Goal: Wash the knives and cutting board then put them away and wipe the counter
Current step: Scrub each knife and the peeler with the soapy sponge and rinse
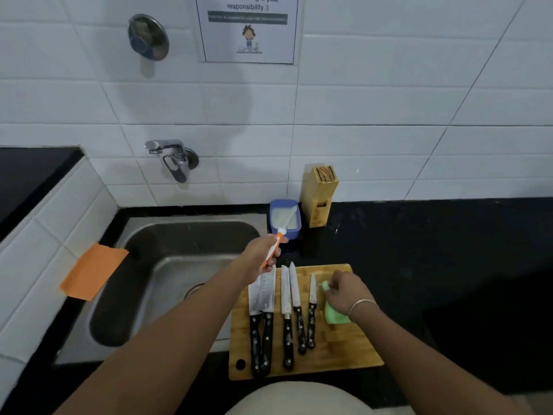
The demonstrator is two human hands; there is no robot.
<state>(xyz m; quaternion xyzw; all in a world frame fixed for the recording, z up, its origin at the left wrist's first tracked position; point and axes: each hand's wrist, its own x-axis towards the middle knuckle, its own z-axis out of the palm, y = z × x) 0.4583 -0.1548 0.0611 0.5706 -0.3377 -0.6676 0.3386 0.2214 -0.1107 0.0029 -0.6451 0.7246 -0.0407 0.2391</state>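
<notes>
washing has not really begun yet, i think; this looks like the getting-ready step. left hand is curled around the orange and white brush, and the brush head dips toward the blue soap tub just past that hand. right hand pinches a green cloth that lies on the cutting board right under it. five knives lie side by side on the board, between the two hands and a little nearer the person, tips pointing away, black handles toward the person. the board sits on the black tabletop. the sink is under the left arm, and the tap on the wall above it looks dry, with no water coming out that i can see. the wooden knife block stands beyond both hands, next to the soap tub, with empty slots on top.

next move, i guess: get soap on the brush, then pick up one knife by its handle and take it over to the sink. the blades are sharp, so fingers should stay on the handle side.
</notes>
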